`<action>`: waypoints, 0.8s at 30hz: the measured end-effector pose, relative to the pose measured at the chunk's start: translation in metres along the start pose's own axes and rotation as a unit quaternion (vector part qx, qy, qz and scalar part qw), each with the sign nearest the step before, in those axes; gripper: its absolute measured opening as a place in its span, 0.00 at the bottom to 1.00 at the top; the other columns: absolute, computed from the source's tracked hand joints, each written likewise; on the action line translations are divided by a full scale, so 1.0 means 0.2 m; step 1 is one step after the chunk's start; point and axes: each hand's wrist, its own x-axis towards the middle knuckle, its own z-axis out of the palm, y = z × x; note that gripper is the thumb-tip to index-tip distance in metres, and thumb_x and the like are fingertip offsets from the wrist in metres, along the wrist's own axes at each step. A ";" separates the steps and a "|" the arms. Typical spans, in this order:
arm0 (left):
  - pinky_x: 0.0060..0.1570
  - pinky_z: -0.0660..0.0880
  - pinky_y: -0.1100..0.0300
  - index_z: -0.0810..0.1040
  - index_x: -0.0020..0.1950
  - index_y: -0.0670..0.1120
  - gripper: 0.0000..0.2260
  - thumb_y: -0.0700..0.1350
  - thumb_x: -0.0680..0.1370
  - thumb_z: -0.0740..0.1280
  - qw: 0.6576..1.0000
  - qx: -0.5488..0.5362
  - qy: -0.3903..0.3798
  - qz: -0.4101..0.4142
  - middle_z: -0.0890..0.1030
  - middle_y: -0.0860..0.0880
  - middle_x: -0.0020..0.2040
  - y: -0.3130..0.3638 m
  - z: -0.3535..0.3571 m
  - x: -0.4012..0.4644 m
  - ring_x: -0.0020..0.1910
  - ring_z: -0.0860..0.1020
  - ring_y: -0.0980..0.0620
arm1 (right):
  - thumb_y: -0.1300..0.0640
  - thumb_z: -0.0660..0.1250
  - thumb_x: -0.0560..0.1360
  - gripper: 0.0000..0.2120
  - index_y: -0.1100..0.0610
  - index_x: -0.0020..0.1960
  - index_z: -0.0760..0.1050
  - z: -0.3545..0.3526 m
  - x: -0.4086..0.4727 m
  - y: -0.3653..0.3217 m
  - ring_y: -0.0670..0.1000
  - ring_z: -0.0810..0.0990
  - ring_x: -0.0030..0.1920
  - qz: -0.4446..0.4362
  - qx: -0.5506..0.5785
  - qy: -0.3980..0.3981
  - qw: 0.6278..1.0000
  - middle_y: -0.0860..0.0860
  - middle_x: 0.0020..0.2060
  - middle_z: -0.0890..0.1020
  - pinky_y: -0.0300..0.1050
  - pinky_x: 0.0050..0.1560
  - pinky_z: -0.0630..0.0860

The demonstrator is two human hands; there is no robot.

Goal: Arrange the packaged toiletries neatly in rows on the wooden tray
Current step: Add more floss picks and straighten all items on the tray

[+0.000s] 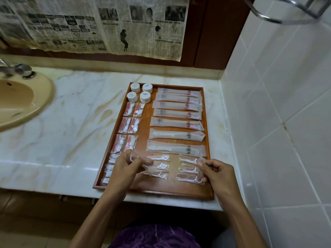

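A wooden tray (145, 126) lies on the marble counter, filled with packaged toiletries in rows. Round white soaps (141, 93) sit at its far left corner. Long clear toothbrush packets (177, 104) and comb packets (176, 135) line the right side. Red-and-white cotton swab packets (130, 120) run down the left. Floss pick packets (189, 170) lie near the front. My left hand (125, 166) pinches one clear floss pick packet (143, 162) above the tray's front left. My right hand (217, 171) pinches the edge of another floss pick packet (199, 161) at the front right.
A beige sink (23, 101) with a metal tap (18, 68) is set into the marble counter (71, 113) at the left. White tiled wall (277, 104) stands close on the right. Newspaper (107, 24) covers the back wall. A metal rack (286, 9) hangs top right.
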 end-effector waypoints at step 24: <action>0.37 0.72 0.62 0.80 0.50 0.52 0.10 0.36 0.76 0.69 0.950 0.289 -0.066 0.093 0.80 0.53 0.35 -0.07 0.00 0.00 0.35 0.78 0.57 | 0.60 0.64 0.78 0.09 0.55 0.45 0.83 -0.02 -0.03 0.04 0.44 0.80 0.32 0.043 -0.100 -0.005 0.994 0.55 0.33 0.83 0.35 0.33 0.76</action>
